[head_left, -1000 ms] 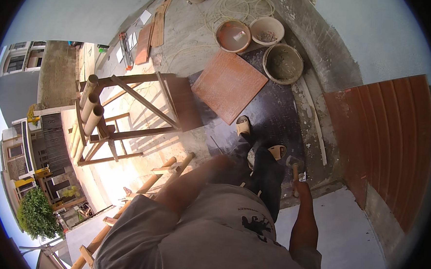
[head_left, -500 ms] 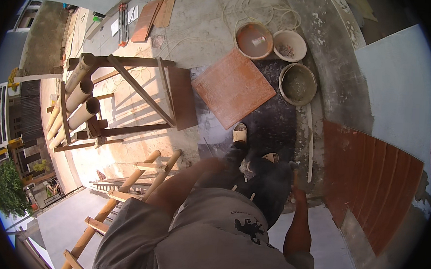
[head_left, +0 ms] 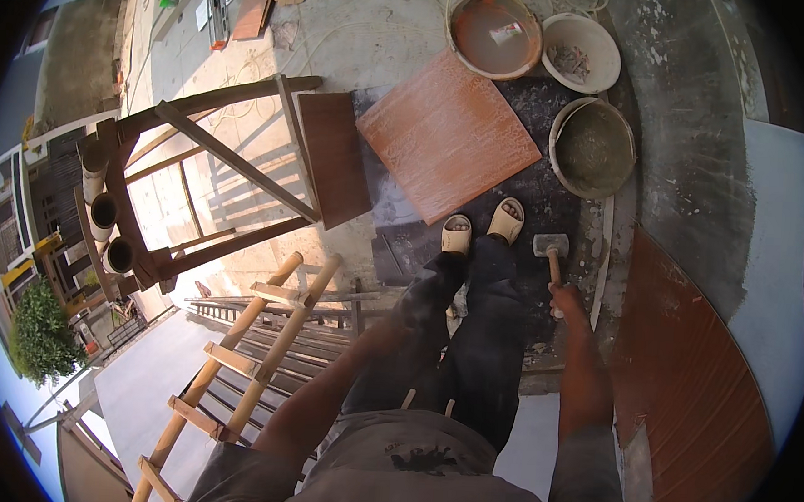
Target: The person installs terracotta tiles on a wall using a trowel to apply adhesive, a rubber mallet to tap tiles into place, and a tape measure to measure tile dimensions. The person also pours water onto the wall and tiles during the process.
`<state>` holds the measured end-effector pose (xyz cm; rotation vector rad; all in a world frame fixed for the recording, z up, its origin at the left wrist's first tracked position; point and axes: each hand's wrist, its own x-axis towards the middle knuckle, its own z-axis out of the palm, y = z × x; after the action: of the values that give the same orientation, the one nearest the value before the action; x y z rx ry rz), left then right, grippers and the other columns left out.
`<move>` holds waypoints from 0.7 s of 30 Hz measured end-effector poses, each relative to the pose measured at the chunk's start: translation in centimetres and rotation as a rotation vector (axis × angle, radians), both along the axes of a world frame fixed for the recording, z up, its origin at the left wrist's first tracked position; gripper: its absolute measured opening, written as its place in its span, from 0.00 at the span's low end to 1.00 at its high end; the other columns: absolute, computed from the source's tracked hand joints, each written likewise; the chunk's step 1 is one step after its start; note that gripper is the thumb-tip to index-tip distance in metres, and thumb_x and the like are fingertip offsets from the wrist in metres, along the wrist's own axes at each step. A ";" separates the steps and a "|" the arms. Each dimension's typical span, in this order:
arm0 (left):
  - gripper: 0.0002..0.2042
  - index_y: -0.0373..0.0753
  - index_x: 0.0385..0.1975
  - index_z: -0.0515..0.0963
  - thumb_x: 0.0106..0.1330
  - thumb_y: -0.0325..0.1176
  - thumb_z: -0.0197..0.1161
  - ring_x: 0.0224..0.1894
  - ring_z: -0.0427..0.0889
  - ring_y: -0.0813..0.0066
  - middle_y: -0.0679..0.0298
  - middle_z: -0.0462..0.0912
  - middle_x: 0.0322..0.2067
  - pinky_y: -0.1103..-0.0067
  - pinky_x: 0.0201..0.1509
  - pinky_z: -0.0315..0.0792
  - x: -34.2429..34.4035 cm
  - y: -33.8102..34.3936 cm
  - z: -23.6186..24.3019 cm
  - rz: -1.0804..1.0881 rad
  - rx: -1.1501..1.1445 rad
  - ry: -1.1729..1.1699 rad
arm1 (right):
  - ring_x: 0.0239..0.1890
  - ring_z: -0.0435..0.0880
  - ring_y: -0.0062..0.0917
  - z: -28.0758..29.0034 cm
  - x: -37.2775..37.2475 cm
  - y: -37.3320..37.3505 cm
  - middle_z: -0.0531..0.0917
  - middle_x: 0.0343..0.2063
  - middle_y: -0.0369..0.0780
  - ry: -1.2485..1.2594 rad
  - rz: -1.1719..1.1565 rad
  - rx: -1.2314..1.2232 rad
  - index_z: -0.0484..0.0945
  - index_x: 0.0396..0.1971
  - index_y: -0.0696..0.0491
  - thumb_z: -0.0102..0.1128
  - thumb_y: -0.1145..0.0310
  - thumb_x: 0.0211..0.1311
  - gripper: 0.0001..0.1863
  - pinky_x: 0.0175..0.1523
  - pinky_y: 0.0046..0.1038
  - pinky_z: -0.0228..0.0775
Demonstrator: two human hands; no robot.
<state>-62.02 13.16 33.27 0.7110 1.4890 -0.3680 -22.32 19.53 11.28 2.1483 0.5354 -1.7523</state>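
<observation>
In my right hand (head_left: 567,301) is a mallet (head_left: 550,245) with a blocky grey head and a light handle; my fingers are closed around the handle. It hangs beside my right leg, its head pointing forward. My left hand (head_left: 396,322) is by my left thigh, and its fingers are lost against the dark trousers. A square reddish-brown tile (head_left: 449,135) with whitish smears lies in front of my sandalled feet, on a dark floor patch. Neither hand touches the tile.
To the right of the tile stand a bucket of grey mortar (head_left: 594,150), a whitish tub of scraps (head_left: 581,53) and a reddish tub of cloudy water (head_left: 493,36). At left are a wooden frame (head_left: 234,156) and a bamboo ladder (head_left: 260,353). Brown wall tiles (head_left: 686,384) rise at right.
I have stepped forward, and both feet now stand side by side near the tile. My right hand with the mallet has moved forward; the mallet's head now shows clearly.
</observation>
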 end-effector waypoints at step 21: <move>0.51 0.20 0.60 0.59 0.58 0.70 0.55 0.64 0.67 0.43 0.34 0.67 0.58 0.62 0.66 0.63 0.5 -11.3 -17.2 -0.122 -0.424 0.570 | 0.41 0.82 0.49 -25.8 3.4 -8.8 0.80 0.36 0.54 -0.146 0.479 0.208 0.70 0.48 0.65 0.50 0.56 0.72 0.23 0.44 0.45 0.72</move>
<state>-61.49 1.87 16.04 0.3654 1.8175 -1.0100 -18.93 10.73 -14.51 2.0325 1.1248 -1.3161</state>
